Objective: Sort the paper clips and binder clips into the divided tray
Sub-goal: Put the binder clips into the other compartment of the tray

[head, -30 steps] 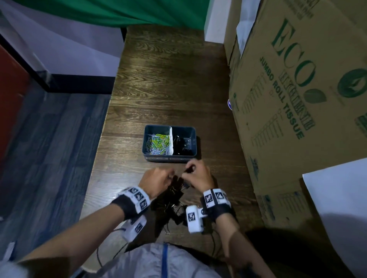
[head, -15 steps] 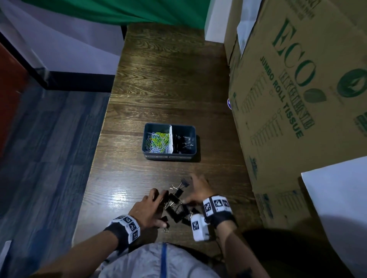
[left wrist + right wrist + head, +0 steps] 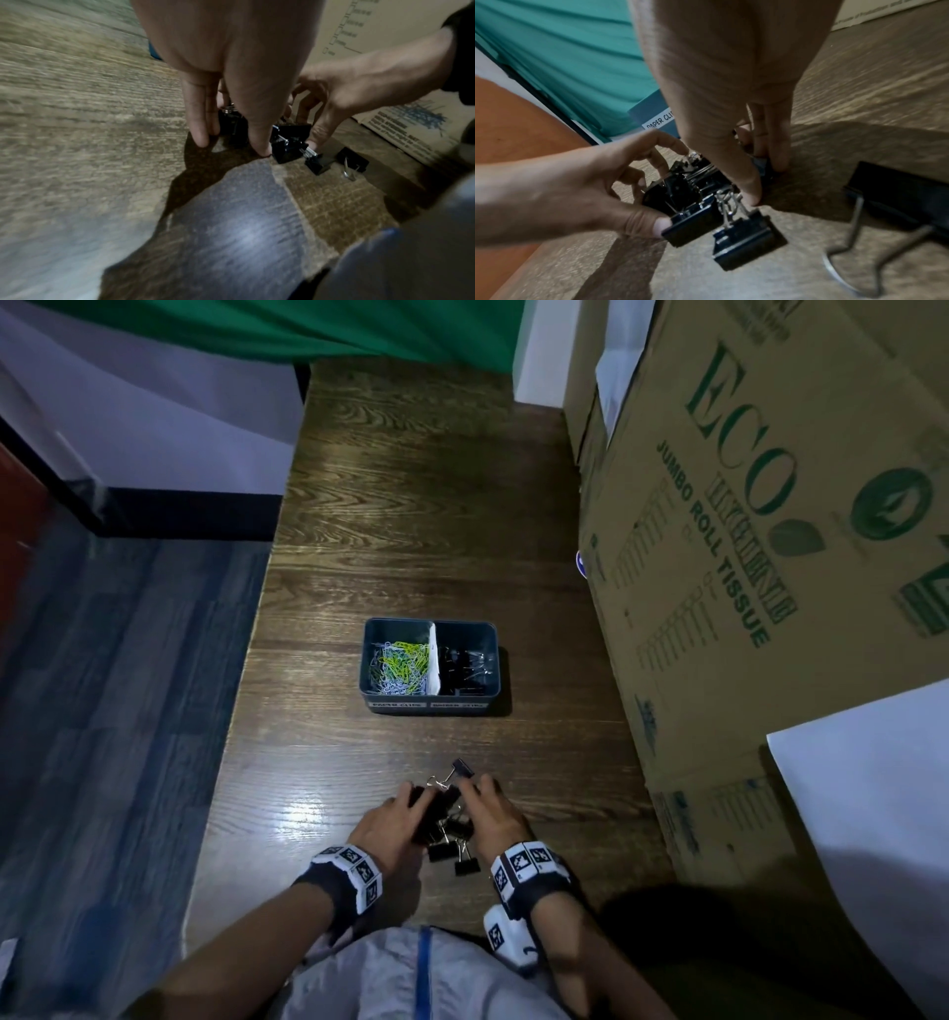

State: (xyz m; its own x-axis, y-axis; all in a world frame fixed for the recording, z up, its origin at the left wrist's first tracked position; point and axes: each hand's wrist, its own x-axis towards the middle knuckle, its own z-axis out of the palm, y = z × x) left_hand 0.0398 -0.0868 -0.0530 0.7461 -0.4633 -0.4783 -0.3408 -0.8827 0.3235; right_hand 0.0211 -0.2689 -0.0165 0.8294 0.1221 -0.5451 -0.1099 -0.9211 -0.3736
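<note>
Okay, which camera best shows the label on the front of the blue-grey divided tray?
Right wrist: the white label on the blue-grey divided tray reads "PAPER CLI". Head view shows both labels too small to read; left wrist shows only a blue sliver.

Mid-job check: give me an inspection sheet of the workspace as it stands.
Surface: dark wooden table.
Job's things: divided tray, coloured paper clips left, binder clips right; loose binder clip pile near the person.
Clutter: nothing seen.
Grip: left hand and right hand both gathering the pile from either side.
Cables: nothing seen.
Surroundings: cardboard box at right, green cloth behind.
</note>
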